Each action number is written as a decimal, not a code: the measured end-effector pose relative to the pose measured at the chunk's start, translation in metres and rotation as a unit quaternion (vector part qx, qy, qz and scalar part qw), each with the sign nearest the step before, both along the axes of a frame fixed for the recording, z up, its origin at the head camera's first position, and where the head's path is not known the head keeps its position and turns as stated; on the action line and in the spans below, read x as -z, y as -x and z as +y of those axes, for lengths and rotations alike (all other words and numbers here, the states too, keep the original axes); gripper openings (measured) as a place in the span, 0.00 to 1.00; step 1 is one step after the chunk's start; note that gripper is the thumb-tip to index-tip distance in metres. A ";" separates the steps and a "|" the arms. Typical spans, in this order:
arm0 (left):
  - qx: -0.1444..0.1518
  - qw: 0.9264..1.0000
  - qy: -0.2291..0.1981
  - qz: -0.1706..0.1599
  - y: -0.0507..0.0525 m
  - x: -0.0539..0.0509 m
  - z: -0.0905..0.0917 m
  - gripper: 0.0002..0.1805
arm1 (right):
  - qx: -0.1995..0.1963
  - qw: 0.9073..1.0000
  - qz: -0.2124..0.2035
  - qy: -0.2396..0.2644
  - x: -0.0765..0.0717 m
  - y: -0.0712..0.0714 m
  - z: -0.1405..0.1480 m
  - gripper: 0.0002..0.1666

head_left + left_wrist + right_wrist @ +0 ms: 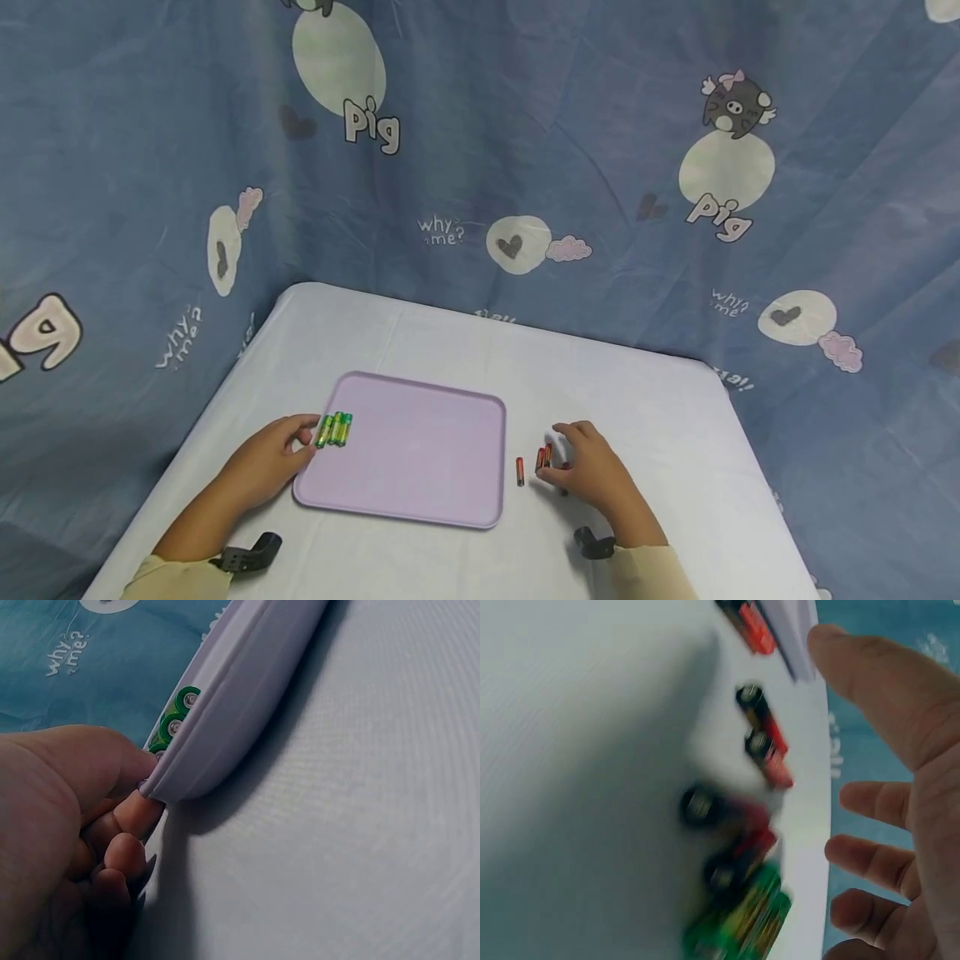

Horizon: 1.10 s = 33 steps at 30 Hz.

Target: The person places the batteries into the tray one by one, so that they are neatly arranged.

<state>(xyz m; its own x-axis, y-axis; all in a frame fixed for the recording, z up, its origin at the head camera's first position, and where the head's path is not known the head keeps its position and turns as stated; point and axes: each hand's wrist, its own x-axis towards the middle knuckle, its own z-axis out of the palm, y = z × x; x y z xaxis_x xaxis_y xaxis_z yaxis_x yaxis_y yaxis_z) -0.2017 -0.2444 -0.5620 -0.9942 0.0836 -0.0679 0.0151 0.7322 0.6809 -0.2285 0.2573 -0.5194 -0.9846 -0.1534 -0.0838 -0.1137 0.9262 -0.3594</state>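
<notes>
On the left, my left hand (264,462) grips the edge of a lilac tray (420,450); in the left wrist view its thumb lies at the rim, with fingers below. Several green batteries (335,430) lie side by side in the tray next to that thumb. My right hand (592,468) is over the table right of the tray, its fingers spread apart and holding nothing in the right wrist view. Near it lie several red-and-black batteries (761,716), and green batteries (754,919) show blurred at the lower edge of that view.
One red-and-black battery (520,472) lies between the tray's right edge and my right hand. A white cloth (390,550) covers the table. Blue printed curtain (465,150) hangs behind and at the sides.
</notes>
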 end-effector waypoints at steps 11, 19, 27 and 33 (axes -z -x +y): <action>0.000 1.000 0.007 0.004 0.001 0.001 0.001 0.29 | 0.012 0.999 -0.028 0.029 0.021 -0.010 0.031 0.58; -0.001 1.000 0.003 0.002 0.002 0.003 0.001 0.28 | 0.013 0.998 -0.038 0.051 0.030 -0.015 0.036 0.57; 0.000 1.000 0.007 0.003 0.002 0.005 0.001 0.28 | 0.019 0.998 -0.039 0.039 0.031 -0.020 0.047 0.50; -0.002 1.000 0.005 0.006 0.003 0.005 0.000 0.28 | 0.031 0.998 -0.044 0.045 0.029 -0.026 0.054 0.46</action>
